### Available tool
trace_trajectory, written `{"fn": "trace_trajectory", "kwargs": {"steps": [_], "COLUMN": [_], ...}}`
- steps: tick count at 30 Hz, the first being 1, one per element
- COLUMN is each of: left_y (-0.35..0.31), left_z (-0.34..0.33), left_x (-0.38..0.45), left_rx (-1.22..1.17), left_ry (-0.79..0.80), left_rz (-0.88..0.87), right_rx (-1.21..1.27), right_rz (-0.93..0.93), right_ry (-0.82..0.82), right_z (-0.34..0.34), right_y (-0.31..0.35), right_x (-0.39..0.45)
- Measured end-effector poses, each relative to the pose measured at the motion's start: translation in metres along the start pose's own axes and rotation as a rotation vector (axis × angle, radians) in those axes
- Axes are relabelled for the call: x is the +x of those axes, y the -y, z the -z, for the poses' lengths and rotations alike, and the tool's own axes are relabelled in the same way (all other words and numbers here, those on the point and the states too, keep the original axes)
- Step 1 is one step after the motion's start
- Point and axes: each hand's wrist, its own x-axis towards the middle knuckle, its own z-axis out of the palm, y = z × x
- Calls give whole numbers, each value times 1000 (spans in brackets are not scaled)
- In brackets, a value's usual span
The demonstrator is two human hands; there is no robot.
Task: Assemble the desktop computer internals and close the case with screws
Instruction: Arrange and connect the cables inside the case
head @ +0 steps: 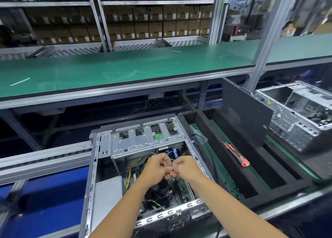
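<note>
Open computer case (100,166) at the near bench edge, left hand (156,167) and right hand (186,167) curled, pinching a thin, hard-to-see cable tie (172,160) over the motherboard (179,185), partly hidden, foam tray (233,166) just right.

1. Green-matted shelf (125,70) runs the full width at mid height, on an aluminium extrusion frame (218,15); scuffed, with a thin white strip (20,81) lying at its left end.
2. Behind it, perforated metal trays (71,49) sit below racks packed with brown cardboard boxes (158,22), each labelled.
3. Roller conveyor rail (45,157) at left, blue panel (45,193) beneath it.
4. Black foam tray (269,175) with long slots at right.
5. Papers in sleeves (239,2) hang on the upper-right post.
6. Even overhead light, soft glare on the green mat.
</note>
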Motion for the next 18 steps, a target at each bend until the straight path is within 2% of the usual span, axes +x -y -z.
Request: {"fn": "trace_trajectory", "kwargs": {"steps": [18], "left_y": [-2], "left_z": [-1], "left_x": [3], "left_rx": [-54], "left_ry": [-44], "left_rz": [7], "right_rx": [3], "right_rz": [54], "right_ry": [-26], "right_z": [-2], "right_y": [-5], "right_x": [6]}}
